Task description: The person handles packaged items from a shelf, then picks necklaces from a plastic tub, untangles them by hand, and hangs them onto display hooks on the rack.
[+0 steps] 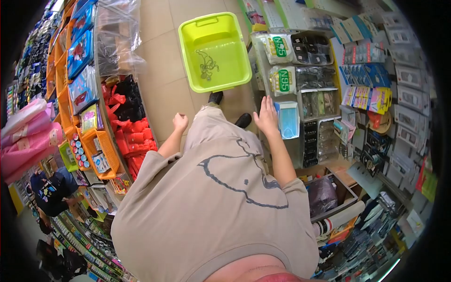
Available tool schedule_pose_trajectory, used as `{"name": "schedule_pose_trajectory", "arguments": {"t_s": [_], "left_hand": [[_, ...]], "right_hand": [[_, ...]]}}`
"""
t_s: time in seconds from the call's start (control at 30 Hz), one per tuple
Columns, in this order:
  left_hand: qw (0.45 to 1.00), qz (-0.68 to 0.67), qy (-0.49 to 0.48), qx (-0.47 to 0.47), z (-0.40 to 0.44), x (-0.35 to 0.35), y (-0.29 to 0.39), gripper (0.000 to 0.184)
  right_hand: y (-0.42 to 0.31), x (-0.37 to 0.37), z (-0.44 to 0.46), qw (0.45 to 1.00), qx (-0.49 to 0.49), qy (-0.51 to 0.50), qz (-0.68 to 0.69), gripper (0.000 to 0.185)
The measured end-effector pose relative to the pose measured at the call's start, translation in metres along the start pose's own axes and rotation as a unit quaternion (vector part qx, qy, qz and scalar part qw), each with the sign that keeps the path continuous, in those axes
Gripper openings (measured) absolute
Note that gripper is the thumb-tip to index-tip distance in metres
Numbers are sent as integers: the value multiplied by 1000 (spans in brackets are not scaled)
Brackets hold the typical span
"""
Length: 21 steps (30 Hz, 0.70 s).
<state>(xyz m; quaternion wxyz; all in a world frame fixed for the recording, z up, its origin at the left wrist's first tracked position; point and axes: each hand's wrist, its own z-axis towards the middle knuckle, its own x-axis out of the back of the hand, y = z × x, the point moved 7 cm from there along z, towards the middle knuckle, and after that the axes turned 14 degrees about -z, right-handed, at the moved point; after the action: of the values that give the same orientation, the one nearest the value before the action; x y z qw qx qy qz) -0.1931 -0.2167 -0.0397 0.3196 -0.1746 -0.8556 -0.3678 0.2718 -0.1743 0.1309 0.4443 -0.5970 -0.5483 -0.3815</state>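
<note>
My left hand [180,122] hangs beside my left hip with its fingers curled in, and nothing shows in it. On the other side, my right hand [267,116] is stretched flat, its fingers together and pointing forward. It is nearest to a pack of blue face masks [288,121] at the edge of the right-hand display; whether it touches the pack I cannot tell. Ahead of my feet, a lime-green plastic tub [216,88] stands on the tiled floor, with a dark line figure on its bottom.
White N95 packs [283,81] and compartments of black packaged goods [311,47] fill the right display. On the left are red goods [134,138], an orange basket [100,152] and blue packets [81,54]. A person in dark clothes [51,190] is at the lower left. Tiled floor [157,56] runs between the displays.
</note>
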Motion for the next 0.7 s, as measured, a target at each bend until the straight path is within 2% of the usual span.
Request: {"name": "schedule_pose_trajectory", "arguments": {"t_s": [0.13, 0.27, 0.37, 0.6, 0.63, 0.7], "left_hand": [[986, -108, -10, -124, 26, 3, 109, 23], [966, -139, -62, -209, 69, -23, 200, 20], [967, -125, -120, -185, 113, -56, 230, 23], [977, 0, -211, -39, 244, -164, 179, 33], [976, 16, -213, -34, 256, -174, 172, 34], [978, 35, -205, -9, 274, -189, 165, 32]], "right_hand": [[-2, -17, 27, 998, -35, -39, -34, 91], [-3, -33, 47, 994, -72, -71, -36, 92], [-7, -33, 55, 988, -106, -102, -45, 91], [0, -45, 64, 976, -185, -111, 1, 86], [-6, -37, 66, 977, -195, -82, 10, 75], [-20, -34, 64, 973, -207, -78, 62, 66]]}}
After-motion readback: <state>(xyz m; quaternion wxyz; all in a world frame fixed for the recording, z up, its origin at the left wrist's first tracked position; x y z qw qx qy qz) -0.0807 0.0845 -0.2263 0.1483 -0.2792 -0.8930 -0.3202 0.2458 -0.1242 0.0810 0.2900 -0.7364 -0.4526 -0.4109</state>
